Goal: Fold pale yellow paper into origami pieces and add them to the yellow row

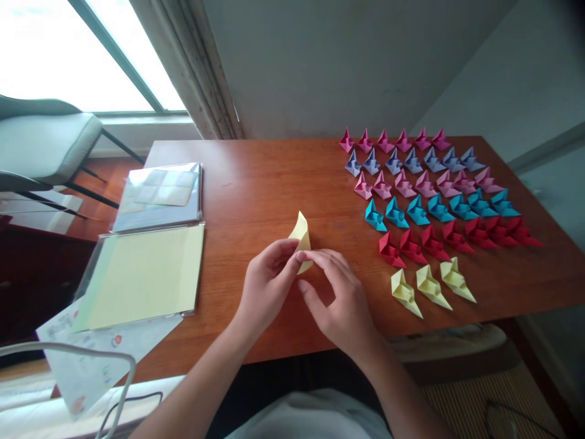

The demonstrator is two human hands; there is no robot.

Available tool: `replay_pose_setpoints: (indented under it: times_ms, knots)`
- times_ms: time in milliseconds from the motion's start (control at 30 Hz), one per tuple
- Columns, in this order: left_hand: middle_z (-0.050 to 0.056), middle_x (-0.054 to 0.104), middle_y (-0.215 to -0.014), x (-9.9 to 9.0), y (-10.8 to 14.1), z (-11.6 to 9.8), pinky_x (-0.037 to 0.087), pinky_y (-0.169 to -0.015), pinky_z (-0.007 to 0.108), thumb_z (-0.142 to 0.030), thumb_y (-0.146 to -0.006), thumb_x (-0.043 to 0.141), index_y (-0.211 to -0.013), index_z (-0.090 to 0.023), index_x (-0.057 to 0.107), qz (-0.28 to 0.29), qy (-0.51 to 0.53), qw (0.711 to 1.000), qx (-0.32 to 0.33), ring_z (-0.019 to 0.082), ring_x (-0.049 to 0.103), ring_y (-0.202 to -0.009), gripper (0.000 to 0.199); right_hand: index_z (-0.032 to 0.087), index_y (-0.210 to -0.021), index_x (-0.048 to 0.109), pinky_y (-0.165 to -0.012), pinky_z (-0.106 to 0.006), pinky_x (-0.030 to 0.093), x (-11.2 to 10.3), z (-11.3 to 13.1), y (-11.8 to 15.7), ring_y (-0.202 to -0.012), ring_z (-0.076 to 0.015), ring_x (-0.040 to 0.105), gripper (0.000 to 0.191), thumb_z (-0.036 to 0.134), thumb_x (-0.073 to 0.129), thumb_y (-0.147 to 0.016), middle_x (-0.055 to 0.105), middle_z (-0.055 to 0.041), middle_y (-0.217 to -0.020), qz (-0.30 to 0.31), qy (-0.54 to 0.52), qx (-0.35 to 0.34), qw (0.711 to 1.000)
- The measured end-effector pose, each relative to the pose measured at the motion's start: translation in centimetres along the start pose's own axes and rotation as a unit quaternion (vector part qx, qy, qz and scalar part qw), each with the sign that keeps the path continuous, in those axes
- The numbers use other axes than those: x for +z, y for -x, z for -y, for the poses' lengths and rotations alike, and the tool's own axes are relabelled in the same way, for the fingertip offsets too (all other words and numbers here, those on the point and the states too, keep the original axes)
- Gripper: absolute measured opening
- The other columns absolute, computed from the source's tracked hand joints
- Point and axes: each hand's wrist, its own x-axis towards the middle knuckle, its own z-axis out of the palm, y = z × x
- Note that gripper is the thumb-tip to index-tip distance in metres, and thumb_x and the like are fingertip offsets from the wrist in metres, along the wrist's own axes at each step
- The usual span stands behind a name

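Head view: one yellow paper, bent and partly hidden by fingers, was held up over the wooden table, near its front edge. Left hand had it pinched between thumb and curled fingers. Right hand was half open, thumb apart from forefinger, whose tip met the left thumb beside the paper; no grip of its own showed. Three folded yellow pieces lay to the right. Step in hand, as judged: shaping a fold. Next move seemed to call for a steady left pinch and light right-finger pressure along the crease.
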Motion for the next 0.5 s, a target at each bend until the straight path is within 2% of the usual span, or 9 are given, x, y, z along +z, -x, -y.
replay_pose_setpoints:
  times_ms: [67,167,233,300,400,467,500]
  knots:
    - [0.005,0.075,-0.092,-0.4,-0.6,-0.4,0.056,-0.080,0.027,-0.033,-0.087,0.072,-0.098,-0.016,0.070,0.008,-0.019,1.000,0.013,0.018,0.071,-0.087,0.020,0.023,-0.122,0.062,-0.103,-0.041,0.052,-0.5,-0.4,-0.2,-0.114,-0.0231,0.063,0.030,0.017,0.059,-0.093,0.070,-0.0073,-0.117,-0.016,-0.007,0.013,1.000]
    - [0.005,0.074,-0.090,-1.0,-0.9,-1.0,0.055,-0.076,0.026,-0.030,-0.089,0.070,-0.095,-0.016,0.071,0.034,-0.046,0.998,0.016,0.017,0.070,-0.084,0.016,0.024,-0.119,0.064,-0.098,-0.042,0.055,-1.2,-1.7,-0.6,-0.114,-0.0244,0.065,0.024,0.023,0.058,-0.096,0.070,-0.0096,-0.120,-0.090,0.018,0.062,0.994]
    - [0.006,0.075,-0.090,-1.3,-0.9,-1.3,0.056,-0.074,0.027,-0.031,-0.089,0.069,-0.095,-0.016,0.071,0.064,-0.044,0.997,0.005,0.018,0.070,-0.082,0.017,0.023,-0.128,0.059,-0.095,-0.041,0.057,-1.6,-2.9,-0.9,-0.121,-0.0263,0.063,0.032,0.029,0.058,-0.097,0.065,-0.0128,-0.132,-0.114,0.015,0.083,0.990]
    - [0.007,0.075,-0.092,-1.6,-0.7,-1.4,0.056,-0.073,0.027,-0.032,-0.090,0.068,-0.096,-0.015,0.070,0.084,-0.039,0.996,-0.003,0.018,0.070,-0.083,0.018,0.024,-0.135,0.054,-0.090,-0.039,0.060,-1.8,-3.8,-1.2,-0.120,-0.0260,0.066,0.040,0.034,0.059,-0.097,0.066,-0.0136,-0.132,-0.096,-0.013,0.102,0.990]
    - [0.008,0.075,-0.094,-1.8,-0.7,-1.0,0.057,-0.073,0.027,-0.031,-0.092,0.065,-0.103,-0.015,0.067,0.079,-0.068,0.994,0.017,0.019,0.071,-0.085,0.019,0.023,-0.134,0.053,-0.077,-0.033,0.061,-1.8,-4.5,-1.3,-0.097,-0.0228,0.074,0.041,0.037,0.060,-0.096,0.075,-0.0099,-0.111,-0.055,-0.076,0.151,0.984]
    - [0.007,0.075,-0.096,-1.9,-0.7,-0.5,0.057,-0.074,0.028,-0.029,-0.095,0.061,-0.111,-0.017,0.065,0.072,-0.156,0.984,0.055,0.018,0.071,-0.085,0.021,0.022,-0.126,0.059,-0.071,-0.031,0.060,-1.7,-4.5,-1.4,-0.084,-0.0212,0.075,0.034,0.035,0.062,-0.095,0.077,-0.0069,-0.099,-0.061,-0.062,0.175,0.981]
    - [0.007,0.075,-0.099,-2.0,-0.7,-0.3,0.057,-0.077,0.030,-0.027,-0.096,0.059,-0.115,-0.017,0.064,0.068,-0.227,0.968,0.086,0.019,0.071,-0.087,0.022,0.022,-0.122,0.062,-0.070,-0.031,0.058,-1.6,-4.5,-1.4,-0.080,-0.0210,0.074,0.031,0.033,0.063,-0.093,0.077,-0.0061,-0.095,-0.067,-0.031,0.180,0.981]
